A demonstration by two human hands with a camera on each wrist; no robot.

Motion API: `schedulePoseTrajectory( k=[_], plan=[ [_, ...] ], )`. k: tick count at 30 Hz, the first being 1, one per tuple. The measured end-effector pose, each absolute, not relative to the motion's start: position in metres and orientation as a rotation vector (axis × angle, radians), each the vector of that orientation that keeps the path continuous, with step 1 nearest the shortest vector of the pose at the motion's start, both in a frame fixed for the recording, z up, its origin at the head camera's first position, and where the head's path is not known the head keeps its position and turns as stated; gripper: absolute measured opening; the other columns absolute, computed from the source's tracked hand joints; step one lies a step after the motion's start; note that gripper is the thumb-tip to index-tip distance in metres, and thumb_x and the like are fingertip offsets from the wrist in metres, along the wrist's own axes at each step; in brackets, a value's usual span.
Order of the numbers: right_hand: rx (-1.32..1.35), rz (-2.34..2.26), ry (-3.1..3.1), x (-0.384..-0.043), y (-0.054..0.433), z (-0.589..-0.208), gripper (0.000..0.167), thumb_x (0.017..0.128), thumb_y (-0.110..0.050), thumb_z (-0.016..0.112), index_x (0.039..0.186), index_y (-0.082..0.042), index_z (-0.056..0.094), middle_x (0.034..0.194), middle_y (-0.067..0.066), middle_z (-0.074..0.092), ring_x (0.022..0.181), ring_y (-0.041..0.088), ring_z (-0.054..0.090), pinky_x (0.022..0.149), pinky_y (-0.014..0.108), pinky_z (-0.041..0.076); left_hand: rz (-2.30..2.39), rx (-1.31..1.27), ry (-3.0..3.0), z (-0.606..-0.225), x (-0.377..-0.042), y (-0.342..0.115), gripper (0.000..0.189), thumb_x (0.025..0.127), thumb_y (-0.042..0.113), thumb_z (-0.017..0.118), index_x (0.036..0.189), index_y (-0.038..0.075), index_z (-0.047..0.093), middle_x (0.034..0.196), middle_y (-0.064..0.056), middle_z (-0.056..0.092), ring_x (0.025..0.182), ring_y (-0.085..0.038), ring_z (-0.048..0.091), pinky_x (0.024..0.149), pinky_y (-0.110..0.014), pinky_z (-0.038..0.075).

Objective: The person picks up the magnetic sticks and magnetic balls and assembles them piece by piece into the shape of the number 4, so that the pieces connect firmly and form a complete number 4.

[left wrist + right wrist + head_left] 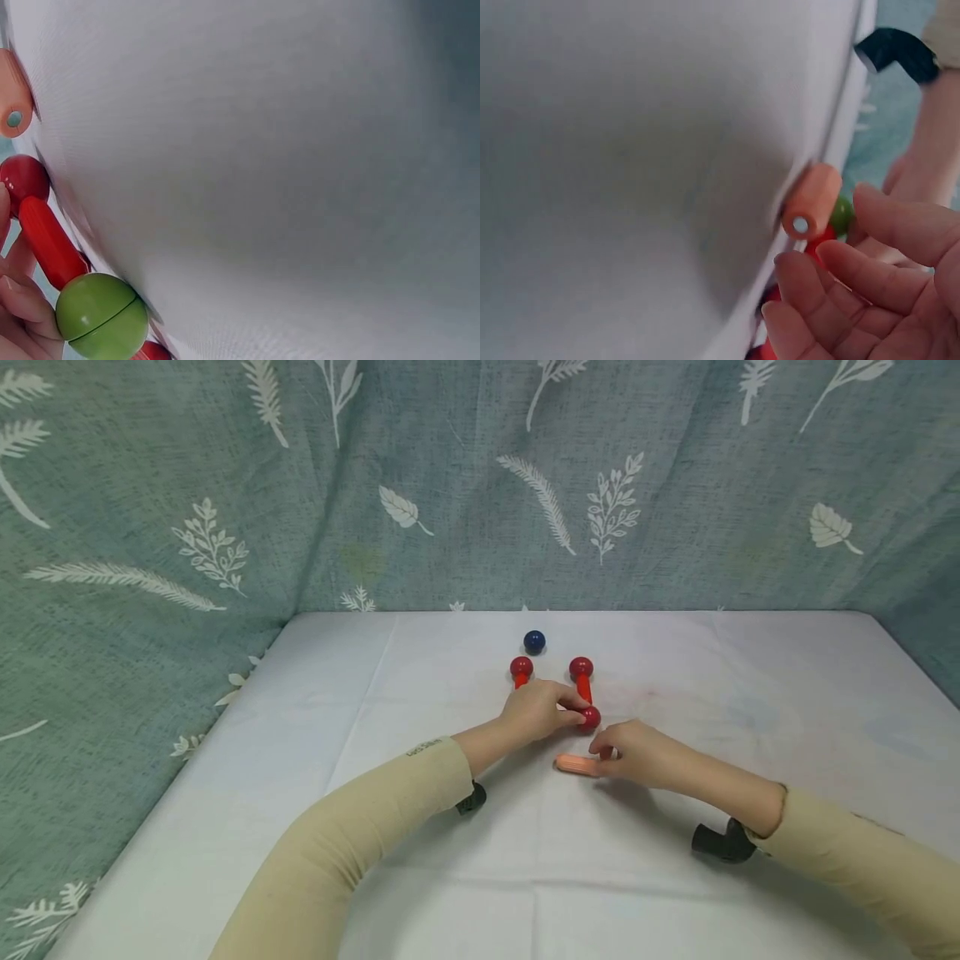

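My left hand [536, 710] pinches a glossy red ball [590, 718] between thumb and fingers. In the left wrist view, a red rod [51, 244] joins that red ball [25, 178] to a green ball [103, 315], which the hand hides in the head view. An orange ribbed rod [577, 765] with a hole in its end lies on the white cloth nearer to me. Right beside it is my right hand [637, 752]. The right wrist view shows this hand's thumb and fingers spread, with the orange rod [812, 202] just beyond the fingertips.
A dark blue ball [535, 642] sits farther back on the white-covered table [750, 710]. Two more red balls, one at left [522, 667] and one at right [581, 667], have red rods running toward me. A leaf-patterned curtain [465, 485] hangs behind the table.
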State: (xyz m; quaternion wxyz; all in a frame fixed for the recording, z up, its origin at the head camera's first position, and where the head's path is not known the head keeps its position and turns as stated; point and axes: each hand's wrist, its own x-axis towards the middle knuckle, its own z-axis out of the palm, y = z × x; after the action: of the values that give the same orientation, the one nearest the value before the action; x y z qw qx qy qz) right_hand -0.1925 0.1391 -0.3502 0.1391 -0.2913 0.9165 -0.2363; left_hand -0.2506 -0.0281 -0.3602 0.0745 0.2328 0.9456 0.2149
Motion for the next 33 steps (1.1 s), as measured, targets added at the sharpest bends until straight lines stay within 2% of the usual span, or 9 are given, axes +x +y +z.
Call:
schedulePoseTrajectory(
  k=[4, 10, 16, 23, 28, 33],
  plan=[
    [-0.876, -0.643, 2.701, -0.19, 0.132, -0.356, 0.008, 0.079, -0.013, 0.07, 0.082, -0.006, 0.069, 0.066, -0.004, 0.057, 0.063, 0.008, 0.047, 0.059, 0.021, 0.041, 0.648, 0.678, 2.83, -0.36, -0.252, -0.028, 0.023, 0.082, 0.027, 0.068, 0.105, 0.026, 0.07, 0.098, 0.011, 0.069, 0.085, -0.005, 0.056, 0.062, -0.017, 0.04],
    [-0.912, -0.579, 2.769, -0.189, 0.121, -0.36, 0.013, 0.08, -0.018, 0.07, 0.072, -0.009, 0.065, 0.056, -0.005, 0.043, 0.056, 0.008, 0.039, 0.052, 0.02, 0.033, 0.632, 0.653, 2.809, -0.36, -0.252, -0.028, 0.025, 0.083, 0.028, 0.068, 0.108, 0.027, 0.068, 0.097, 0.009, 0.068, 0.084, -0.005, 0.057, 0.058, -0.017, 0.04],
    [-0.87, -0.531, 2.751, -0.189, 0.114, -0.358, 0.012, 0.082, -0.018, 0.068, 0.076, -0.009, 0.066, 0.054, -0.005, 0.038, 0.053, 0.008, 0.037, 0.051, 0.02, 0.029, 0.617, 0.658, 2.816, -0.361, -0.252, -0.028, 0.029, 0.083, 0.029, 0.068, 0.111, 0.029, 0.067, 0.101, 0.008, 0.068, 0.085, -0.006, 0.058, 0.059, -0.017, 0.041],
    [-0.734, -0.579, 2.694, -0.19, 0.118, -0.361, 0.019, 0.086, -0.022, 0.063, 0.074, -0.009, 0.066, 0.052, -0.004, 0.041, 0.051, 0.009, 0.039, 0.05, 0.021, 0.032, 0.623, 0.636, 2.8, -0.359, -0.253, -0.028, 0.029, 0.083, 0.028, 0.068, 0.112, 0.03, 0.067, 0.104, 0.008, 0.067, 0.088, -0.007, 0.056, 0.064, -0.018, 0.04],
    [-0.638, -0.662, 2.616, -0.191, 0.125, -0.361, 0.014, 0.084, -0.017, 0.064, 0.073, -0.008, 0.064, 0.055, -0.003, 0.044, 0.052, 0.01, 0.041, 0.052, 0.022, 0.035, 0.615, 0.617, 2.792, -0.358, -0.253, -0.028, 0.03, 0.082, 0.029, 0.068, 0.112, 0.03, 0.066, 0.106, 0.009, 0.067, 0.085, -0.007, 0.053, 0.063, -0.018, 0.038],
    [-0.491, -0.802, 2.471, -0.194, 0.133, -0.362, 0.011, 0.083, -0.016, 0.062, 0.085, -0.005, 0.062, 0.061, -0.001, 0.053, 0.054, 0.011, 0.048, 0.053, 0.023, 0.042, 0.623, 0.616, 2.785, -0.358, -0.253, -0.027, 0.03, 0.082, 0.029, 0.069, 0.112, 0.031, 0.067, 0.104, 0.008, 0.067, 0.083, -0.007, 0.052, 0.062, -0.018, 0.036]
  ],
)
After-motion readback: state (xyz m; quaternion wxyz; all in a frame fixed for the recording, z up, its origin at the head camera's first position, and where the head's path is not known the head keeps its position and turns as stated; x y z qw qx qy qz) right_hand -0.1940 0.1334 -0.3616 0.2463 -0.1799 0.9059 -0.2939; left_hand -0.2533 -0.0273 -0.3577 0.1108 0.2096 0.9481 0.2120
